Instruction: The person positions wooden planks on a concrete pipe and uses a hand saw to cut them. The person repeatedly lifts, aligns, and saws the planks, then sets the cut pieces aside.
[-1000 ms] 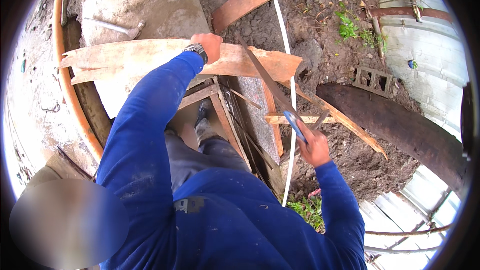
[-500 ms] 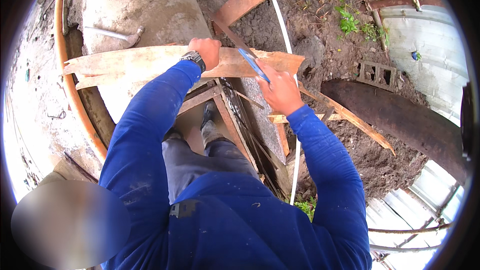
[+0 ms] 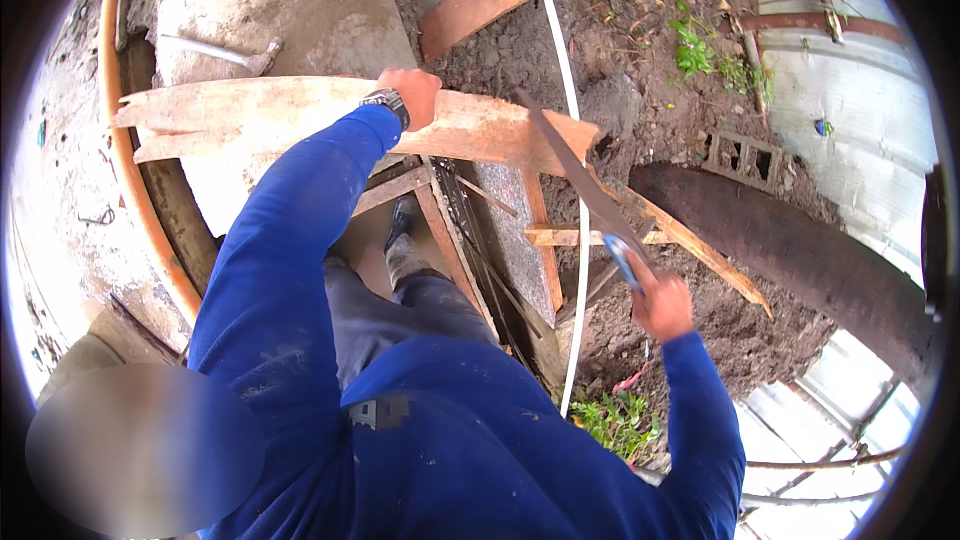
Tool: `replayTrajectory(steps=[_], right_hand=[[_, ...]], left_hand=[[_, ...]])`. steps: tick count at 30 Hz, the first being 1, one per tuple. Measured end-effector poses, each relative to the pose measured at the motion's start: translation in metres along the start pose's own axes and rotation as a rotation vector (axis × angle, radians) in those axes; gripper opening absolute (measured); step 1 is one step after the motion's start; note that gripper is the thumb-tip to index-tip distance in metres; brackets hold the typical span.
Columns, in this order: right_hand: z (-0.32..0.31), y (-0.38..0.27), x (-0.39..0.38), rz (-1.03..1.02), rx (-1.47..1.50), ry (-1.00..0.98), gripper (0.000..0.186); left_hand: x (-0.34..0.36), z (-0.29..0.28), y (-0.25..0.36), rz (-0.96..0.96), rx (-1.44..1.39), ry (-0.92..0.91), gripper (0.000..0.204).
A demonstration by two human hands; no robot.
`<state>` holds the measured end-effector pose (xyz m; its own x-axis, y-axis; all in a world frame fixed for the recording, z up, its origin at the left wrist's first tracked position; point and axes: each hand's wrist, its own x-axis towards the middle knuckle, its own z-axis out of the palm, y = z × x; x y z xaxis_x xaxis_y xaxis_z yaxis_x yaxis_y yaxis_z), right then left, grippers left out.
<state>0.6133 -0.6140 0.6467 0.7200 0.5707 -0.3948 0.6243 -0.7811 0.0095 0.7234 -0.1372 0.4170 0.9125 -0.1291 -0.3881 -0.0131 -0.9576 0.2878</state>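
A weathered wooden plank (image 3: 270, 112) with a split left end lies crosswise in front of me. My left hand (image 3: 412, 98), a watch at its wrist, is closed over the plank's upper edge and grips it. In my right hand (image 3: 661, 302) is the blue handle of a handsaw (image 3: 578, 172). The saw's dark blade slants up and left, and its tip lies by the plank near its right end. Whether the teeth touch the wood I cannot tell.
A hammer (image 3: 232, 54) lies on the concrete (image 3: 300, 0) beyond the plank. A white pipe (image 3: 578, 270) runs past the plank's right part. Thin wood strips (image 3: 700, 250), a rusty cylinder (image 3: 770, 230) and a hollow block (image 3: 742, 158) are at the right. My boots stand in a wood-framed pit.
My right hand has drawn the saw back, down and to the right, so more blade shows below the plank. My left hand stays on the plank.
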Motion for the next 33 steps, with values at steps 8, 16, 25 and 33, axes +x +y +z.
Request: replayTrajectory(steps=[8, 16, 25, 33], right_hand=[[-0.041, -0.075, 0.084, 0.086, 0.619, 0.194, 0.052], [0.019, -0.122, 0.200, 0.022, 0.437, 0.126, 0.050], [-0.024, -0.054, 0.021, 0.146, 0.446, -0.038, 0.054], [-0.025, -0.095, 0.109, 0.009, 0.406, 0.168, 0.050]], left_hand=[[-0.027, -0.014, 0.012, 0.013, 0.056, -0.061, 0.029], [-0.030, -0.006, 0.014, 0.015, 0.069, -0.004, 0.032], [-0.013, 0.009, 0.003, 0.001, 0.016, -0.008, 0.034], [-0.032, -0.006, 0.015, 0.038, 0.038, -0.016, 0.031]])
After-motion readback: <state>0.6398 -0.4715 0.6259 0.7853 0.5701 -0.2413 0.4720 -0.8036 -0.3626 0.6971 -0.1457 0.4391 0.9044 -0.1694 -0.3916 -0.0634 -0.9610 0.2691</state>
